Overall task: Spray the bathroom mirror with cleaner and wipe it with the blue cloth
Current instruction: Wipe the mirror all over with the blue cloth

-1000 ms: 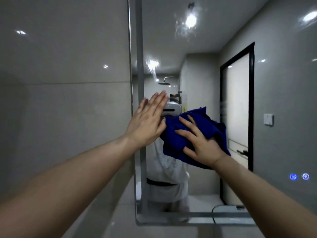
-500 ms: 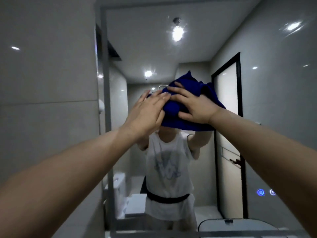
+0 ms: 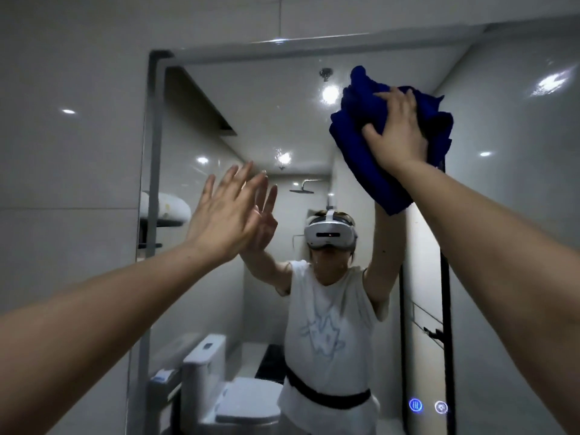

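The bathroom mirror (image 3: 266, 120) fills the wall ahead, framed in grey at its top and left edges. High on the glass near the upper right, my right hand (image 3: 397, 130) presses the bunched blue cloth (image 3: 361, 146) flat against it. My left hand (image 3: 224, 215) is open, fingers spread, palm at or against the glass left of centre, holding nothing. No spray bottle is in view. The mirror reflects me, both raised arms and the room behind.
Grey tiled wall (image 3: 69, 167) lies left of the mirror. Two lit round touch buttons (image 3: 416, 405) glow at the mirror's lower right. In the reflection are a toilet (image 3: 232, 394), a shelf with a white towel, a shower head and a dark-framed door.
My right hand has swept the blue cloth up and to the right on the glass. My left hand has parted from the cloth and stays left of centre. The view has tilted upward.
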